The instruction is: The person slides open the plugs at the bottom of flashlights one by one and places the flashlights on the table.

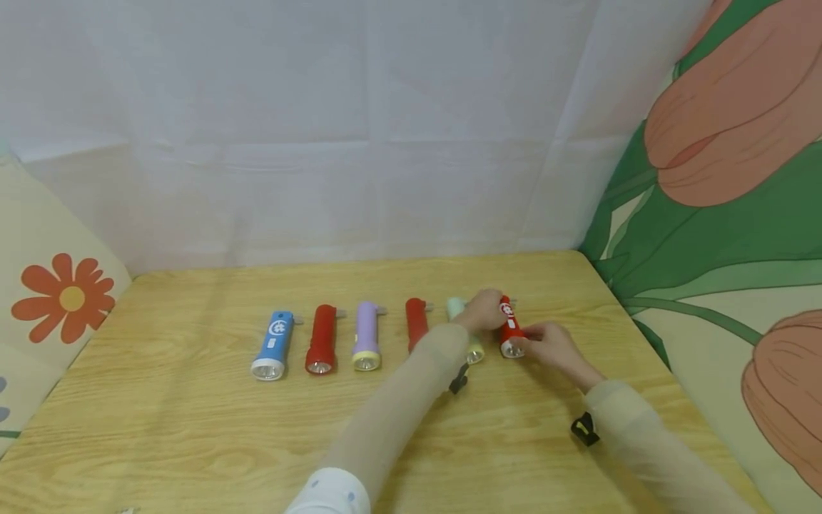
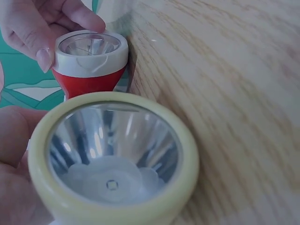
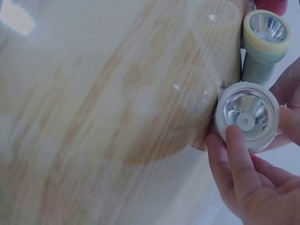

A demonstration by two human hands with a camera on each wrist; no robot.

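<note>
At the right end of a row of flashlights, both hands are on a red flashlight (image 1: pixel 510 330) with a white head, lying on the table. My left hand (image 1: pixel 483 312) grips its body near the tail, reaching over a pale green flashlight (image 1: pixel 475 353); its fingertips are mostly hidden. With its fingers around the white rim, my right hand (image 1: pixel 551 346) holds the head end. In the right wrist view, one right fingertip lies over the lens (image 3: pixel 245 115). The green flashlight's cream rim (image 2: pixel 185 154) fills the front of the left wrist view.
Leftward in the row lie a red flashlight (image 1: pixel 416 321) partly behind the left sleeve, a purple flashlight (image 1: pixel 367 332), another red flashlight (image 1: pixel 322 335) and a blue flashlight (image 1: pixel 275 343). They rest on a wood-grain table (image 1: pixel 212 428). A white cloth (image 1: pixel 321 143) hangs behind.
</note>
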